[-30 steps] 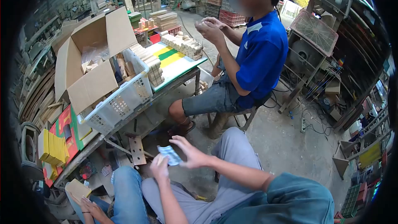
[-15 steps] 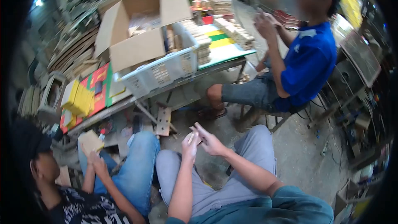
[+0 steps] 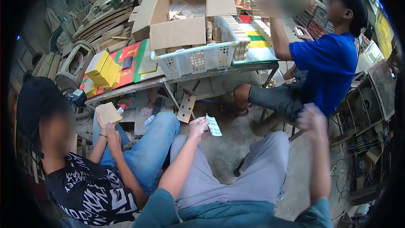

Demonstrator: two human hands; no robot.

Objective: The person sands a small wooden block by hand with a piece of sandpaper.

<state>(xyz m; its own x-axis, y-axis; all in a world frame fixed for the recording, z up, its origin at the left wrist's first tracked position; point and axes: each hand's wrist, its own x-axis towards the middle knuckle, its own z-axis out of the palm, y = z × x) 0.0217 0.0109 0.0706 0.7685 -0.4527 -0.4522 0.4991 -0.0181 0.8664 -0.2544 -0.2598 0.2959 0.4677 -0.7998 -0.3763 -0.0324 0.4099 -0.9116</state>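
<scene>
A: Left hand (image 3: pixel 197 125), head view: pinches a small blue-and-white packet (image 3: pixel 214 126) above the grey-trousered knee.

B: Right hand (image 3: pixel 312 120)?

A: Lifted off the packet since half a second ago, raised at the right, blurred; grip cannot be told. One-handed hold now.

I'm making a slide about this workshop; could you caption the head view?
Seated in a cluttered workshop, the wearer's left hand holds a small paper slip while the right hand lifts, blurred and empty.
</scene>
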